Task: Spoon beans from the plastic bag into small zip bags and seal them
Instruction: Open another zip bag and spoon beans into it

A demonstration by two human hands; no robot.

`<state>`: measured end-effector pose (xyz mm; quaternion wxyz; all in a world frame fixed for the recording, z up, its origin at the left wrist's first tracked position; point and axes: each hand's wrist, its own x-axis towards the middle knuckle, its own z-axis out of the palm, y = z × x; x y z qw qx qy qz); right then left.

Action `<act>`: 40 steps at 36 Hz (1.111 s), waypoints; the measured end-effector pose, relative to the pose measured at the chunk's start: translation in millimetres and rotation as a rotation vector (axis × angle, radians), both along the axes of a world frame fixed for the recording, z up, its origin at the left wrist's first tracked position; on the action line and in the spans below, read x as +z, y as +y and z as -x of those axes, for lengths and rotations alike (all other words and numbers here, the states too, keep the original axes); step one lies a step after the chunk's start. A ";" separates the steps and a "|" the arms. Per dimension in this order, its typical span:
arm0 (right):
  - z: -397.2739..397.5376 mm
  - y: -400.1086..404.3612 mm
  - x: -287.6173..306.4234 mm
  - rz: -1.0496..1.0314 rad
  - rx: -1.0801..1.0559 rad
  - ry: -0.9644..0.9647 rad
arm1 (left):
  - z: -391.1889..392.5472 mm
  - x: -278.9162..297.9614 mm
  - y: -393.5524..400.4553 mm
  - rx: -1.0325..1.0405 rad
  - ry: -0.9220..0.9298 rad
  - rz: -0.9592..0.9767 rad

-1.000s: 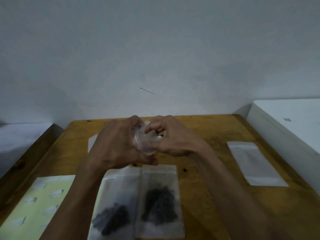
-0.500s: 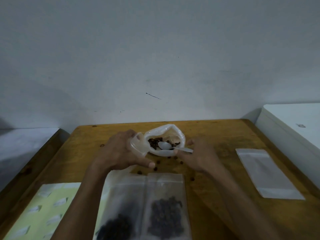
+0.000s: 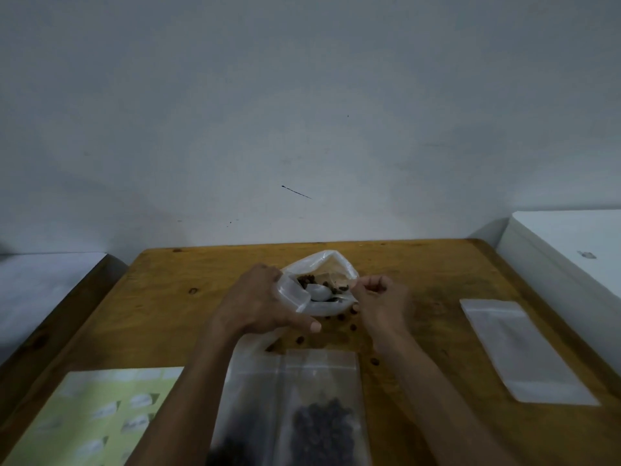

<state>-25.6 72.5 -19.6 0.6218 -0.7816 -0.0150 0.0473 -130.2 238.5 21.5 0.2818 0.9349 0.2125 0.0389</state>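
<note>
An open plastic bag (image 3: pixel 331 264) of dark beans lies at the middle of the wooden table (image 3: pixel 161 297). The bowl of a white spoon (image 3: pixel 317 292) rests inside it. My left hand (image 3: pixel 258 302) holds a small clear zip bag (image 3: pixel 290 290) against the plastic bag's left rim. At the right rim, my right hand (image 3: pixel 381 302) has its fingers curled where the spoon's handle ends. Two filled zip bags (image 3: pixel 322 418) lie side by side in front of me. Several loose beans (image 3: pixel 341 317) are scattered between them and the plastic bag.
An empty zip bag (image 3: pixel 524 351) lies flat on the right of the table. A pale green sheet of labels (image 3: pixel 94 415) sits at the front left. A white box (image 3: pixel 571 250) borders the table's right edge and a wall closes the back.
My hands have parted and dropped from in front of the plastic bag. The bag's open mouth with beans and spoon now shows, and my right hand has moved to its right rim.
</note>
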 end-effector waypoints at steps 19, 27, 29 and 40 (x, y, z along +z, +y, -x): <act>5.5 -2.5 23.6 0.255 0.152 -0.781 | 16.6 26.5 -15.8 0.123 -0.058 0.061; 4.8 -1.0 23.8 0.076 0.093 -0.558 | 13.0 21.0 -19.6 0.120 -0.045 0.081; 5.0 -0.6 19.5 -0.033 0.088 -0.495 | 12.6 19.9 -20.5 0.122 -0.032 0.097; 21.9 -16.3 4.0 0.235 0.362 -0.928 | 10.3 16.0 -21.7 0.115 -0.027 0.107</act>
